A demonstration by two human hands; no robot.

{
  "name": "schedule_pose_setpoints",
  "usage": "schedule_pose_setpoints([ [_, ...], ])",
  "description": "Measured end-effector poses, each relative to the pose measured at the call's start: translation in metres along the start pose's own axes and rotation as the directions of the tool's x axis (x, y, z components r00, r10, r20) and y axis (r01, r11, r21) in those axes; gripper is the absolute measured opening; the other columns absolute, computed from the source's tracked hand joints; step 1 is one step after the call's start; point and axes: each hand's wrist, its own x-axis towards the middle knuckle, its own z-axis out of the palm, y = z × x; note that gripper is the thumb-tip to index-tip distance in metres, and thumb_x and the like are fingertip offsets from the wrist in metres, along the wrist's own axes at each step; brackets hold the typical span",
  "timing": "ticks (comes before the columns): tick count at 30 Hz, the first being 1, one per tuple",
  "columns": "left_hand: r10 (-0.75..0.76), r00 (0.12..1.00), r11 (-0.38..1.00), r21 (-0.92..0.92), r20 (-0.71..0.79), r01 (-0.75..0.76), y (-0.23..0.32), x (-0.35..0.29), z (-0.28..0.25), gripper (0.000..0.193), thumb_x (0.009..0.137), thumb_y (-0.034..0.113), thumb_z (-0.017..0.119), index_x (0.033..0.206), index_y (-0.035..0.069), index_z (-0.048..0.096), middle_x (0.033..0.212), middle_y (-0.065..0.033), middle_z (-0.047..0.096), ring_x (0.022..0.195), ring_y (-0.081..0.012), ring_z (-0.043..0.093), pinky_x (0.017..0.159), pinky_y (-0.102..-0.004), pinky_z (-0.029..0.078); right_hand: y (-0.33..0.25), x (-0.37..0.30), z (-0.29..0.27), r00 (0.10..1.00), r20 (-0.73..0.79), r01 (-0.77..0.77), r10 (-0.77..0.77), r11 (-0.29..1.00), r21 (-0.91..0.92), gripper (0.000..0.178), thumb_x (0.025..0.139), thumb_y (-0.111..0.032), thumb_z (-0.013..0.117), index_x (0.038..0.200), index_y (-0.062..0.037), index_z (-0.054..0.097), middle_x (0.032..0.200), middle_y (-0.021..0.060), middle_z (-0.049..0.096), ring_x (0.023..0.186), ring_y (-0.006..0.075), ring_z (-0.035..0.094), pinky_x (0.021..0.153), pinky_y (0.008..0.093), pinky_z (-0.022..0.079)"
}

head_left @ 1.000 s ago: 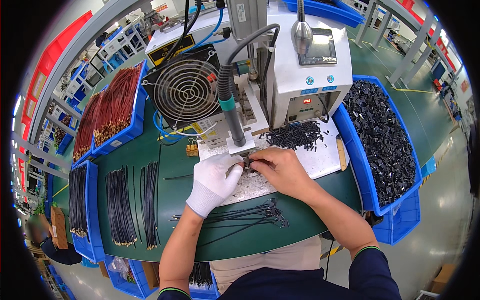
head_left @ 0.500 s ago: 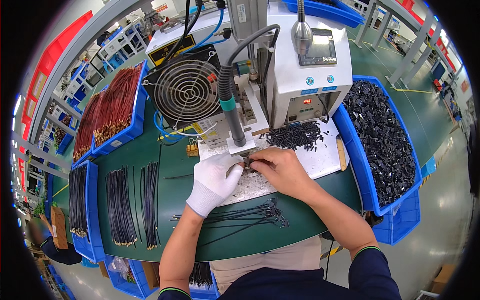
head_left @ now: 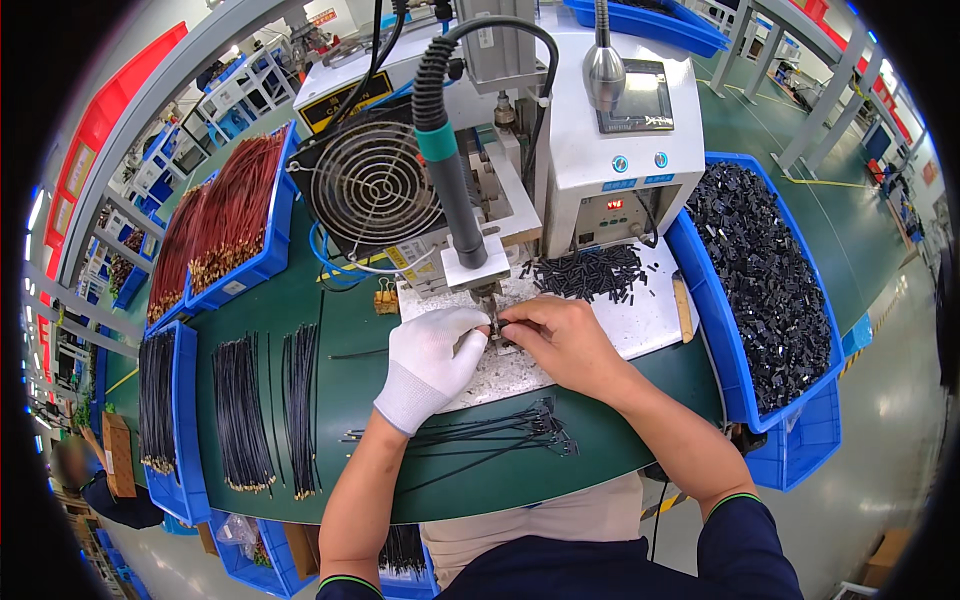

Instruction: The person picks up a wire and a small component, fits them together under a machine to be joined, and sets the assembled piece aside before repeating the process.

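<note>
My left hand, in a white glove, is closed in a pinch at a small metal fixture under the bench machine. A thin black cable runs out to the left from beneath that glove, so its gripped end is hidden. Opposite it, my bare right hand pinches at the same fixture; whatever is between its fingertips is too small to make out. Just above my fingers hangs the machine's soldering-iron-like handle, black with a green collar, its metal tip pointing down at the fixture.
Finished-looking black cables lie in front of my wrists. Bundled black cables rest to the left, beside blue bins. Short black tubes are heaped on the white plate. A blue bin of small black parts stands right; a fan sits behind.
The machine's handle and its white bracket have risen away from the fixture, uncovering the metal tip. Both hands stay almost in place, still pinching.
</note>
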Motion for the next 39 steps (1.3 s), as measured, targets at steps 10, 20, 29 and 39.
schedule_pose_setpoints([
  [10,0.034,0.999,0.998,0.053,-0.016,-0.033,0.004,-0.011,-0.01,0.022,0.099,0.021,0.08,0.113,0.005,0.083,0.104,-0.0176,0.082,0.098,-0.0404,0.079,0.087,-0.0482,0.063,-0.005,-0.009,0.0,0.991,-0.065,0.119,-0.121,0.992,-0.028,0.022,0.101,-0.007,0.084,0.12,0.0035,0.084,0.107,0.019,0.084,0.087,0.0311,0.08,0.08,0.0398,0.062],
  [20,-0.115,0.993,0.992,0.061,0.01,0.114,0.003,-0.092,-0.064,0.018,0.098,0.015,0.083,0.113,0.004,0.081,0.106,-0.0144,0.081,0.099,-0.0362,0.077,0.09,-0.0468,0.062,-0.064,-0.081,-0.024,0.916,0.193,-0.365,0.351,0.93,0.039,0.027,0.098,-0.012,0.089,0.12,0.0022,0.083,0.095,0.0148,0.082,0.082,0.0291,0.078,0.075,0.0388,0.061],
  [29,-0.324,0.882,0.671,0.574,-0.342,0.469,-0.162,-0.025,-0.1,0.014,0.097,0.022,0.079,0.099,0.009,0.085,0.102,-0.0139,0.083,0.105,-0.0384,0.076,0.093,-0.0521,0.062,-0.071,-0.101,-0.022,0.998,0.033,0.055,-0.05,0.978,-0.202,0.027,0.096,-0.015,0.092,0.113,0.003,0.081,0.109,0.0184,0.082,0.101,0.0384,0.079,0.087,0.0461,0.064],
  [39,-0.51,0.832,0.682,0.485,-0.22,0.547,-0.173,-0.014,-0.081,0.026,0.098,0.006,0.071,0.124,0.007,0.071,0.115,-0.0248,0.082,0.113,-0.0483,0.078,0.098,-0.0571,0.061,-0.071,-0.101,-0.019,0.995,0.024,0.103,-0.101,0.981,-0.164,0.025,0.093,-0.009,0.092,0.112,0.0031,0.082,0.109,0.0182,0.083,0.1,0.037,0.078,0.088,0.0442,0.063],
])
